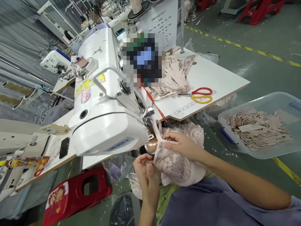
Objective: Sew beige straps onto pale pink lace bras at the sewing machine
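Note:
A pale pink lace bra (175, 166) hangs between my hands at the needle end of a white sewing machine (101, 128). My right hand (182, 146) is closed on the bra's upper edge, where a narrow strap runs up to the machine. Lower and to the left, my left hand (147, 175) has its fingers bent and pinched at the cup's edge; part of the fingertips is hard to see. More pale lace lies behind my right hand, beside the table edge. The needle itself is hidden by the machine head.
Scissors with red and yellow handles (202, 95) lie on the white table (225, 78) beside a heap of beige fabric strips (174, 75). A clear plastic bin (237, 147) of strips stands right. A red stool (77, 191) is lower left, near a dark phone (64, 147).

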Demonstrator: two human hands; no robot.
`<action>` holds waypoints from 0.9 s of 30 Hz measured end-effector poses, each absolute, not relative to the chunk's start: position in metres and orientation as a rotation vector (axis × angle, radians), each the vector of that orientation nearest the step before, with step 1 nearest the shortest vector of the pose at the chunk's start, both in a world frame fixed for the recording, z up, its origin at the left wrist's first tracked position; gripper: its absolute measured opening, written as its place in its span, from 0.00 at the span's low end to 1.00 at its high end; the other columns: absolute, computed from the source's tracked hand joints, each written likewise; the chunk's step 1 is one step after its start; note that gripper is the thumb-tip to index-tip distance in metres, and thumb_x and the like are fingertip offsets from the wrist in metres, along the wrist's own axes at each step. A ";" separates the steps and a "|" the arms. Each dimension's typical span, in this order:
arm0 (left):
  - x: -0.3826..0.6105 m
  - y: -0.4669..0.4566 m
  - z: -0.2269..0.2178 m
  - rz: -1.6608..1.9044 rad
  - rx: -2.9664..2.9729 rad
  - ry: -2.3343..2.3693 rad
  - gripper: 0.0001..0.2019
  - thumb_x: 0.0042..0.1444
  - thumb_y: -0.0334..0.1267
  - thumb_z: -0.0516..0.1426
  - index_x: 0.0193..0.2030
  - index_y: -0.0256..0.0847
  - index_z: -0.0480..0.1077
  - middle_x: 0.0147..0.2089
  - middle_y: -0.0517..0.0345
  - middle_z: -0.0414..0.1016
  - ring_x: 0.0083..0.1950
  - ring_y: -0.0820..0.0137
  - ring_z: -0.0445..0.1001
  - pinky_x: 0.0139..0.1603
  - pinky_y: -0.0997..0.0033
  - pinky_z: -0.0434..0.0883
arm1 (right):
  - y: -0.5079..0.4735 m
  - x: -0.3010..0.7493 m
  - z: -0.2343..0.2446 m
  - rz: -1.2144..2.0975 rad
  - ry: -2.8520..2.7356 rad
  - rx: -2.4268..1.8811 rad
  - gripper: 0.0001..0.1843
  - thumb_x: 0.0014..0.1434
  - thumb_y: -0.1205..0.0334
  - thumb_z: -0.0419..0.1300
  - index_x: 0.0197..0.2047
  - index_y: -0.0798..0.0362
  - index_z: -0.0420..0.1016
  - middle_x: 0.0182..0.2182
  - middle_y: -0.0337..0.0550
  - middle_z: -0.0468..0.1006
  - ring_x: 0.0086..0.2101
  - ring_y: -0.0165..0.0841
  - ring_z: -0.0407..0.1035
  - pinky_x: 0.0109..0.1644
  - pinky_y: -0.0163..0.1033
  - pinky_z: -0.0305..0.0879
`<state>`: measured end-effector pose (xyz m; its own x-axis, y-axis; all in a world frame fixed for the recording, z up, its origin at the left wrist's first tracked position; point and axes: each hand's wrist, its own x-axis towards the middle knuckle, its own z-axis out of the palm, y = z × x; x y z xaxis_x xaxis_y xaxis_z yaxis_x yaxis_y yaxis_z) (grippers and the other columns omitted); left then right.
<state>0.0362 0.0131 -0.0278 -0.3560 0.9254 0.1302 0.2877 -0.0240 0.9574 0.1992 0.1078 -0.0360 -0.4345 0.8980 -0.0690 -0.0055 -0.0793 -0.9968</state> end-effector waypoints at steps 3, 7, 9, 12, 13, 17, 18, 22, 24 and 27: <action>0.045 -0.001 -0.025 1.367 1.198 1.528 0.18 0.67 0.55 0.49 0.48 0.41 0.62 0.42 0.53 0.70 0.39 0.69 0.72 0.40 0.69 0.71 | 0.096 0.220 -0.034 1.780 -1.414 -0.972 0.19 0.57 0.47 0.63 0.42 0.53 0.80 0.40 0.44 0.81 0.40 0.36 0.73 0.45 0.40 0.66; 0.049 -0.006 -0.021 1.314 1.026 1.425 0.20 0.65 0.58 0.49 0.45 0.42 0.63 0.39 0.56 0.71 0.35 0.70 0.72 0.37 0.70 0.71 | 0.079 0.232 -0.027 1.911 -1.317 -1.038 0.21 0.51 0.43 0.66 0.37 0.54 0.82 0.33 0.42 0.80 0.33 0.33 0.70 0.38 0.37 0.65; 0.045 -0.004 -0.022 1.254 0.973 1.388 0.22 0.64 0.60 0.49 0.43 0.42 0.65 0.37 0.56 0.72 0.34 0.70 0.72 0.38 0.68 0.71 | 0.072 0.233 -0.023 1.950 -1.274 -1.053 0.22 0.49 0.42 0.68 0.33 0.55 0.81 0.29 0.41 0.78 0.30 0.31 0.69 0.35 0.36 0.64; 0.038 0.001 -0.026 1.073 0.927 1.341 0.27 0.61 0.64 0.50 0.41 0.39 0.70 0.39 0.50 0.76 0.41 0.63 0.75 0.47 0.60 0.73 | 0.065 0.231 -0.017 2.039 -1.205 -1.028 0.23 0.46 0.41 0.69 0.32 0.55 0.80 0.27 0.40 0.77 0.28 0.30 0.68 0.34 0.35 0.63; 0.038 0.004 -0.026 1.002 0.909 1.307 0.28 0.60 0.65 0.50 0.40 0.39 0.73 0.40 0.48 0.77 0.45 0.60 0.76 0.51 0.57 0.72 | 0.064 0.230 -0.015 2.065 -1.200 -1.013 0.23 0.46 0.41 0.69 0.31 0.55 0.80 0.27 0.40 0.77 0.28 0.30 0.68 0.35 0.35 0.63; 0.047 0.011 -0.019 0.864 0.776 1.085 0.33 0.56 0.69 0.48 0.43 0.40 0.77 0.44 0.44 0.79 0.53 0.53 0.74 0.58 0.51 0.67 | 0.057 0.223 -0.013 2.010 -1.391 -0.968 0.20 0.52 0.42 0.65 0.31 0.53 0.80 0.31 0.43 0.79 0.35 0.35 0.72 0.41 0.38 0.66; 0.049 0.010 -0.014 0.885 0.736 1.047 0.32 0.55 0.68 0.50 0.43 0.40 0.77 0.43 0.44 0.79 0.52 0.53 0.75 0.56 0.51 0.69 | 0.054 0.221 -0.014 1.929 -1.512 -0.982 0.20 0.55 0.42 0.63 0.32 0.53 0.80 0.32 0.43 0.79 0.36 0.36 0.72 0.41 0.39 0.67; 0.027 0.004 0.006 1.168 0.571 1.035 0.21 0.49 0.59 0.63 0.31 0.40 0.74 0.31 0.52 0.74 0.36 0.62 0.75 0.43 0.58 0.73 | 0.034 0.220 -0.037 1.367 -2.130 -0.998 0.22 0.62 0.43 0.53 0.40 0.51 0.80 0.34 0.46 0.80 0.36 0.40 0.72 0.41 0.42 0.67; -0.010 0.008 0.006 1.352 0.486 1.108 0.19 0.51 0.57 0.64 0.27 0.42 0.71 0.22 0.61 0.63 0.25 0.71 0.66 0.33 0.62 0.72 | 0.033 0.224 -0.063 1.207 -2.287 -1.001 0.22 0.63 0.46 0.49 0.43 0.48 0.80 0.35 0.46 0.81 0.36 0.41 0.73 0.41 0.42 0.67; -0.087 0.029 0.005 1.794 0.613 1.404 0.18 0.47 0.57 0.63 0.23 0.45 0.68 0.16 0.64 0.56 0.19 0.73 0.55 0.22 0.65 0.63 | 0.049 0.231 -0.099 1.211 -2.333 -1.066 0.20 0.58 0.43 0.53 0.24 0.45 0.77 0.19 0.41 0.71 0.26 0.37 0.70 0.31 0.38 0.65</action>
<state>-0.0873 0.0293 0.0050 -0.5939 0.8003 -0.0822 -0.2719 -0.1035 0.9567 0.2306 0.0490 -0.0990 -0.6779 0.7321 -0.0662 0.4753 0.3678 -0.7993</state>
